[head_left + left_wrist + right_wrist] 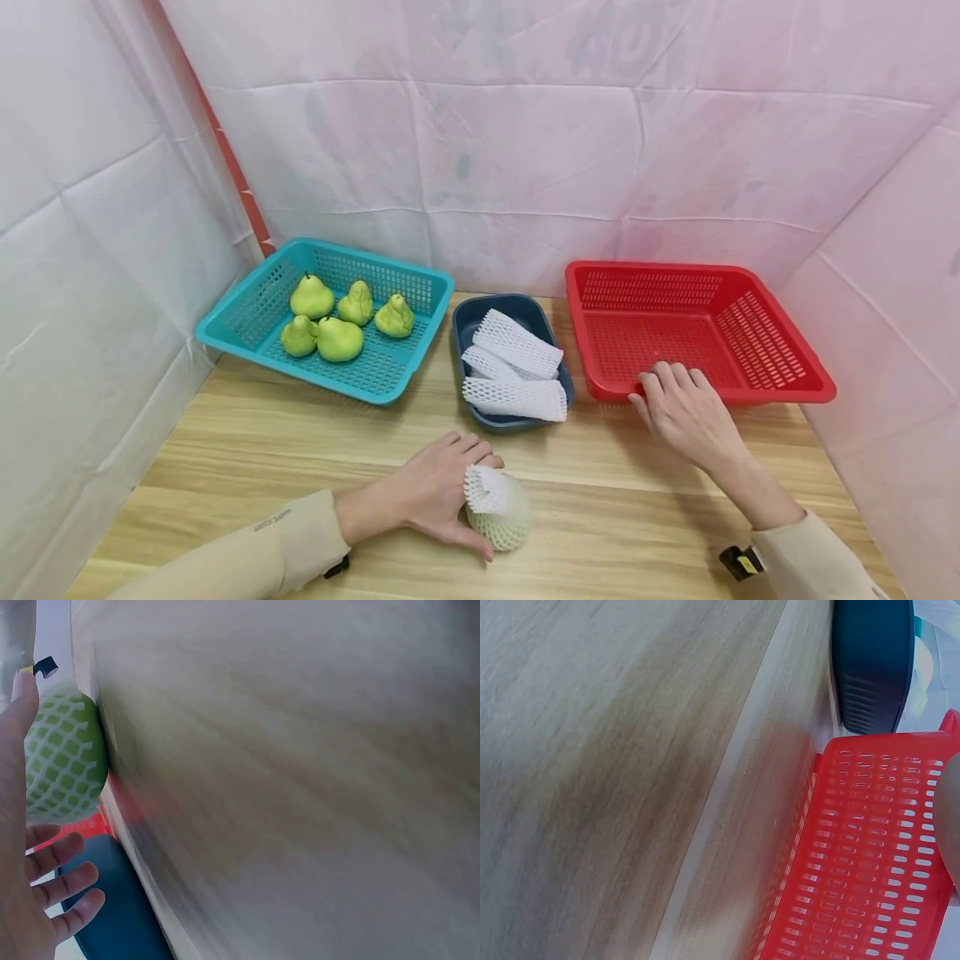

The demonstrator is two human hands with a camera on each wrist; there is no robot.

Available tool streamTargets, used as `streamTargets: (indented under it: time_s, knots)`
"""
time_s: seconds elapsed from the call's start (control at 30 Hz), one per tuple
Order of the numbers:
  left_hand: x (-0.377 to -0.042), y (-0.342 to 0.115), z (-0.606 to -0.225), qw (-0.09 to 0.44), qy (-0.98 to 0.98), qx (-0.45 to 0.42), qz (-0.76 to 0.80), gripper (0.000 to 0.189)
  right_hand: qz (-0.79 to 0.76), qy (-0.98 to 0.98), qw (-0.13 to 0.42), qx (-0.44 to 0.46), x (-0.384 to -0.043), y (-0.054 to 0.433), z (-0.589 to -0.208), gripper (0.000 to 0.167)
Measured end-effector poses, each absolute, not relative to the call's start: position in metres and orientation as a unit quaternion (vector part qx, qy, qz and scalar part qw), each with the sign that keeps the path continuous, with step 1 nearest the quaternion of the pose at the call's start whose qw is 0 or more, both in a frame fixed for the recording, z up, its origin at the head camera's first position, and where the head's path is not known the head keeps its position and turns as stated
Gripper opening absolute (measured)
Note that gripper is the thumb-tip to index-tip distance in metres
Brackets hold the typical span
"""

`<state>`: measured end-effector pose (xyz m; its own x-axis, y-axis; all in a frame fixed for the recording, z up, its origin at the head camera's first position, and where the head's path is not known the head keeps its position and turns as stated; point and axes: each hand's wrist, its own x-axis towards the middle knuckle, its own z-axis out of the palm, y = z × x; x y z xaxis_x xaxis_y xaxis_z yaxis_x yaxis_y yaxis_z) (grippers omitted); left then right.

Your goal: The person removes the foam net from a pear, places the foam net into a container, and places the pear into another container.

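Observation:
My left hand (442,487) is beside a green fruit (67,750) wrapped in a white foam net (498,521) on the table. The fingers and thumb are spread, and the net's loose end folds over the fruit's top. My right hand (686,412) grips the near rim of a red basket (705,392), fingers over the edge and thumb outside. In the right wrist view only part of that hand shows at the right edge. Whether the left palm touches the fruit, I cannot tell.
At the left, a teal basket (375,387) holds several green pears (340,339). Between the baskets stands a dark blue tray (513,425) with white foam nets (517,398) in it. White cloth walls (525,150) enclose the wooden table (285,442) at the back and sides.

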<state>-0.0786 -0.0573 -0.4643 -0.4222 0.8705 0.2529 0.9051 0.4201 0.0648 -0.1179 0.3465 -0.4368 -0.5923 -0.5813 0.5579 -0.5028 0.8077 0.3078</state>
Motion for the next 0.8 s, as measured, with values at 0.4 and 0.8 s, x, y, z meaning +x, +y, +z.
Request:
streamTargets:
  time_s: [0.4, 0.8]
  knots:
    - [-0.0748, -0.0515, -0.4673, 0.059, -0.84, -0.527, -0.114, 0.08, -0.059, -0.903, 0.31, 0.293, -0.1171, 0.3467, -0.4359, 0.051]
    - [-0.0785, -0.0507, -0.4665, 0.111, -0.826, -0.548, -0.066, 0.068, -0.055, -0.897, 0.321, 0.298, -0.118, 0.3455, -0.4339, 0.052]
